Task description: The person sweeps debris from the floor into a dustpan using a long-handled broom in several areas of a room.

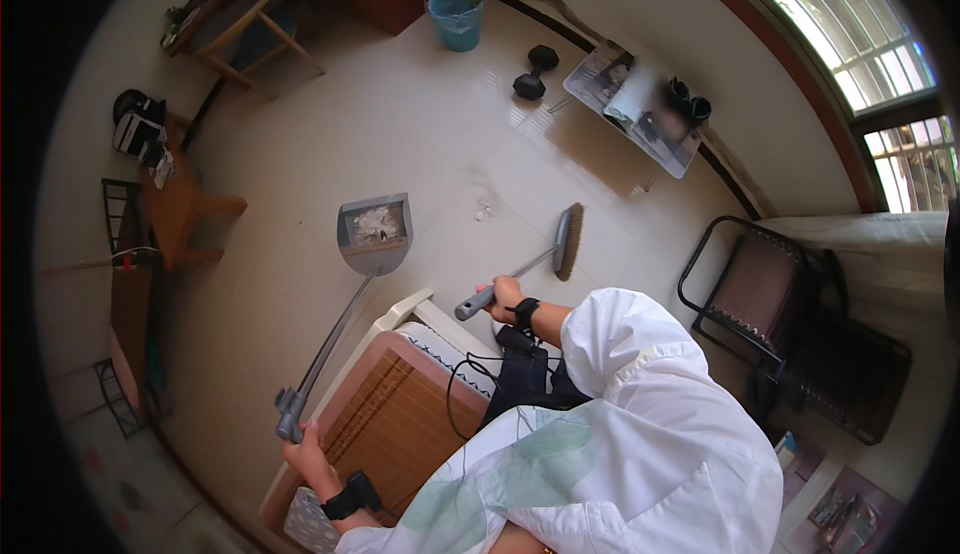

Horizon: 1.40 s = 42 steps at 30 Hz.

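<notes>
Closed around the top of a long grey handle, my left hand [308, 452] holds a dustpan [377, 254] whose pan lies out on the floor. Pale debris [378, 224] sits inside the pan. My right hand [503, 299] grips the grey handle of a broom [569, 244], its brown bristles turned to the right and resting at the floor. A small scatter of pale bits [485, 209] lies on the floor between the dustpan and the broom head. Both wrists wear black bands.
A bed with a brown woven mat [385, 409] is beside me. A blue bin [456, 22], a black dumbbell [536, 73] and a low folding table [665, 139] stand along the far wall. A folding chair [760, 289] is at the right, a wooden chair [185, 204] at the left.
</notes>
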Each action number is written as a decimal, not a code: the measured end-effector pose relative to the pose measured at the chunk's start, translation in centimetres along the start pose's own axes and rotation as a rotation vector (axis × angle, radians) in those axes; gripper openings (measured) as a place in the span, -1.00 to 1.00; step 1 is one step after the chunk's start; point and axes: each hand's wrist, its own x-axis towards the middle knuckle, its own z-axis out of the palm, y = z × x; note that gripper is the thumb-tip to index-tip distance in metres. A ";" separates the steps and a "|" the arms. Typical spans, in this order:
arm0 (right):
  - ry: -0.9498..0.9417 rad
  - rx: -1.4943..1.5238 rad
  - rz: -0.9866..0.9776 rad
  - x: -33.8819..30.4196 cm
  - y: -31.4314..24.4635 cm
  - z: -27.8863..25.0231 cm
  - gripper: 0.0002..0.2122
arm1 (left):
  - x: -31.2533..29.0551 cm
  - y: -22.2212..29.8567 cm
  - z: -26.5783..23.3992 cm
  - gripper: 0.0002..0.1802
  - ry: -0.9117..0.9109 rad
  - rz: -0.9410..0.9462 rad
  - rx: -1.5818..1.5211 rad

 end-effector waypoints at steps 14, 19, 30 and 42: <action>-0.406 0.056 0.071 1.6 -1.5 15.2 -0.84 | 5.0 -3.3 -1.7 -0.81 0.057 -0.043 -0.048; -0.613 -0.086 0.291 -2.2 -8.5 9.6 -0.83 | 6.5 -3.8 -1.2 -0.80 0.072 -0.096 -0.044; -0.032 -0.240 -0.247 1.2 -14.7 8.8 -0.84 | 7.9 -4.7 1.4 -0.78 0.162 -0.200 -0.073; -0.580 -0.302 0.109 0.8 -24.3 18.1 -0.86 | 13.4 1.9 11.5 -0.79 0.128 -0.096 -0.025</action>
